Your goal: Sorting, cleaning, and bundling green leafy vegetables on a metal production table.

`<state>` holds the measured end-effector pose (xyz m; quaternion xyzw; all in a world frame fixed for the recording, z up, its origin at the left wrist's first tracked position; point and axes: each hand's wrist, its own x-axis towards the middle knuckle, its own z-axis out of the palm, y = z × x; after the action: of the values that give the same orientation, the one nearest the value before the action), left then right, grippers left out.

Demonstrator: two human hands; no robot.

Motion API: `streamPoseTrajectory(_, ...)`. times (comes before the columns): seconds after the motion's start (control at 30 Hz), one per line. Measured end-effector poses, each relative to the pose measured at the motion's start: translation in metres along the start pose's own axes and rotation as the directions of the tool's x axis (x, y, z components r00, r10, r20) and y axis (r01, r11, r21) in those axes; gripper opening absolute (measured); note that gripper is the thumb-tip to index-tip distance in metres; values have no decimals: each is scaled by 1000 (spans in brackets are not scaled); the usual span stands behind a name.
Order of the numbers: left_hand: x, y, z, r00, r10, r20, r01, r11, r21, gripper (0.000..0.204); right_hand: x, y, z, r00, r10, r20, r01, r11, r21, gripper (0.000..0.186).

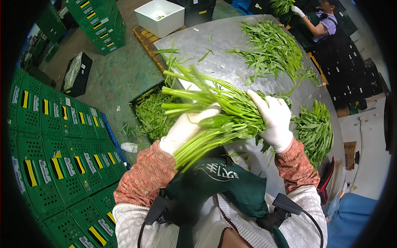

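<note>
The long bunch of green, leafy-topped stems (237, 103) is held up over the near left part of the grey sheet-metal table (219, 35), its long axis running roughly across the table. The cut ends fan out past the table's left edge, while the leafier end points in over the metal. The right hand in a white glove (275, 120) is nearer that leafy end, closed over the bunch from above, thumb and fingers bent around it. The left hand in a white glove (184, 128) is nearer the cut ends, its fingers in among the stems (partly covered by a blurred leaf); how tightly they close, I cannot tell. Left of the table, below the cut ends, is a dark plastic crate (147, 92) of loose green leaves (155, 118). One broad green leafy heap (273, 51) rests on the table's far part, and a smaller green leafy pile (314, 128) on its right.
</note>
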<state>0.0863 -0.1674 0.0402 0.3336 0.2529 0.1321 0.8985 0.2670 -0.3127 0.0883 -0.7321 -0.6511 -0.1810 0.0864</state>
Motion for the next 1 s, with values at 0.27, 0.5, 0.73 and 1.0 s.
streamPoseTrajectory(0.27,1,-3,-6,999,28,-39,-31,995,-92,19,1,-3,3,998,-37,-50,37,999,-12,67)
streamPoseTrajectory(0.5,5,-24,-14,951,299,82,-309,938,157,13,2,-7,5,996,81,38,-86,984,159,68)
streamPoseTrajectory(0.73,-7,-21,7,970,240,-34,-242,967,-80,15,-3,-8,10,1000,-3,25,4,999,-43,83)
streamPoseTrajectory(1.0,-2,-13,10,966,257,-42,-258,966,-27,17,1,-14,10,998,0,66,-10,990,142,80)
